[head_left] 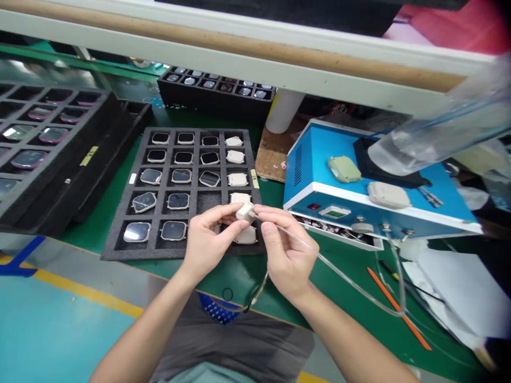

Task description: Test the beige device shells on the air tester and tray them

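Between finger and thumb, my left hand (211,234) pinches a cream-coloured smartwatch case (245,211), tilted so its narrow side faces up. My right hand (289,247) grips the end of a clear thin tube (339,274), whose tip meets or nearly meets the case's side; I cannot tell if they touch. Under both hands lies a dark grey foam tray (186,205) with watch cases in its compartments. Three columns show dark screens up, and the right column holds cases with their cream sides up. One compartment (209,205) beside my left hand shows bare foam.
A blue machine (307,165) stands on the right, with a green case (344,169) and a cream case (389,194) on top. More foam trays (91,149) are stacked left. An orange stick (399,308) lies on the bench. A shelf edge (239,53) crosses overhead.
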Available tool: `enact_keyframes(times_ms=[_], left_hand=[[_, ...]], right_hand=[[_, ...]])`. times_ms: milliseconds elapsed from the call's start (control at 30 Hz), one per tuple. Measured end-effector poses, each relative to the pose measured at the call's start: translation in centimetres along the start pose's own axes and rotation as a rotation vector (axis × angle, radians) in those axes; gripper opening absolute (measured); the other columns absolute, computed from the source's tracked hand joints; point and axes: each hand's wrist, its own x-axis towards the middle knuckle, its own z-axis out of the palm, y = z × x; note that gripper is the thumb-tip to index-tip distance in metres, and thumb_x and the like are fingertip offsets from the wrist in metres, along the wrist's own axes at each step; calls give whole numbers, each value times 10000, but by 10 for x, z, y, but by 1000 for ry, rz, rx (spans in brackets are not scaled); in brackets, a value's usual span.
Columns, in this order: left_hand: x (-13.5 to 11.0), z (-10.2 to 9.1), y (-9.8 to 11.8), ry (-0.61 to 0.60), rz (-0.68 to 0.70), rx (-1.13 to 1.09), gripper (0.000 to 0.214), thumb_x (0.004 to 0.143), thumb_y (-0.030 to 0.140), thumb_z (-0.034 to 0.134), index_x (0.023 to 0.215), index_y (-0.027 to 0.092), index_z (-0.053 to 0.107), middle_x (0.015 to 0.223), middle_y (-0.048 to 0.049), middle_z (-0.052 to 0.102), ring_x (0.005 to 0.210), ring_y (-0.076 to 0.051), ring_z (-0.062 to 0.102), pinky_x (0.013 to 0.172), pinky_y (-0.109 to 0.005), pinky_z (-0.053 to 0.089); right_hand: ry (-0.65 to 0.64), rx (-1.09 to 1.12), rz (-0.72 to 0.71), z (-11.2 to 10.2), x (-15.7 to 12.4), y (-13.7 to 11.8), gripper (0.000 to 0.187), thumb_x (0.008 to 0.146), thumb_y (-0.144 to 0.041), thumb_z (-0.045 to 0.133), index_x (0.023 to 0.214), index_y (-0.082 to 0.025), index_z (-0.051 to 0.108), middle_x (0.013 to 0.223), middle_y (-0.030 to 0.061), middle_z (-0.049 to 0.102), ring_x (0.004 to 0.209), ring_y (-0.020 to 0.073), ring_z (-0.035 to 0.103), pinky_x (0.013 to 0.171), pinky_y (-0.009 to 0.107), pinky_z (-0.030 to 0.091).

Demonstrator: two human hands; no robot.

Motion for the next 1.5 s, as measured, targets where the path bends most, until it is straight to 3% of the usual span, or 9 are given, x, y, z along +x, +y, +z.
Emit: enact_keyframes(times_ms=[567, 1500], left_hand=[[5, -6, -6, -6, 36, 100, 339, 785, 334, 905, 1103, 223, 860, 949, -53, 840, 764, -166, 741, 722, -238, 603], [3, -4, -1, 6, -27, 98, 364, 764, 342, 897, 1088, 180, 859, 961, -87, 845, 786, -202, 767, 724, -269, 627]], right_hand=[[3, 97, -18, 4, 7, 3, 174, 1019, -173, 623, 1078, -256, 765, 1100, 72, 794, 1093, 221, 753, 965, 411, 635], [-13, 101, -10, 3, 6, 2, 185, 1023, -162, 614, 1088, -249, 763, 1101, 77, 785, 1086, 218, 748, 959, 409, 628]])
